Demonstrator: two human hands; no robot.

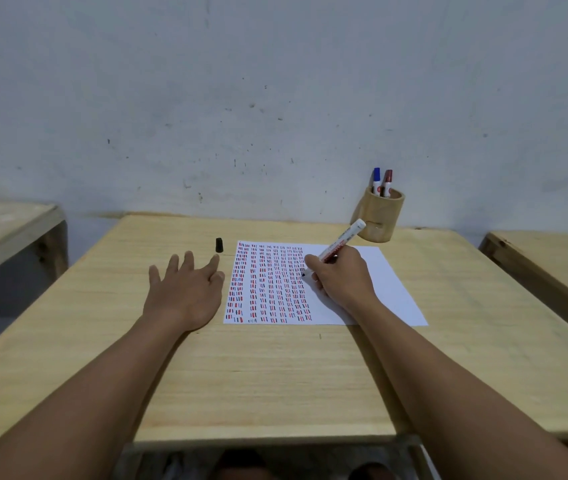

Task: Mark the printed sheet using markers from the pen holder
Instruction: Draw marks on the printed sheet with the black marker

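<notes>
Wooden desk (pixel 275 368) holds the printed sheet (pixel 390 289), where the right hand (pixel 339 277) pinches a black marker (pixel 339 242) (cap (pixel 219 244) off), tip down; left hand (pixel 185 289), flat and empty, should steady the paper's edge.

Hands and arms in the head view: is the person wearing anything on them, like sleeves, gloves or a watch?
No. The left hand and the right hand are bare, without gloves, rings or a watch. Both forearms are uncovered as far as the frame shows; no sleeve is visible.
</notes>
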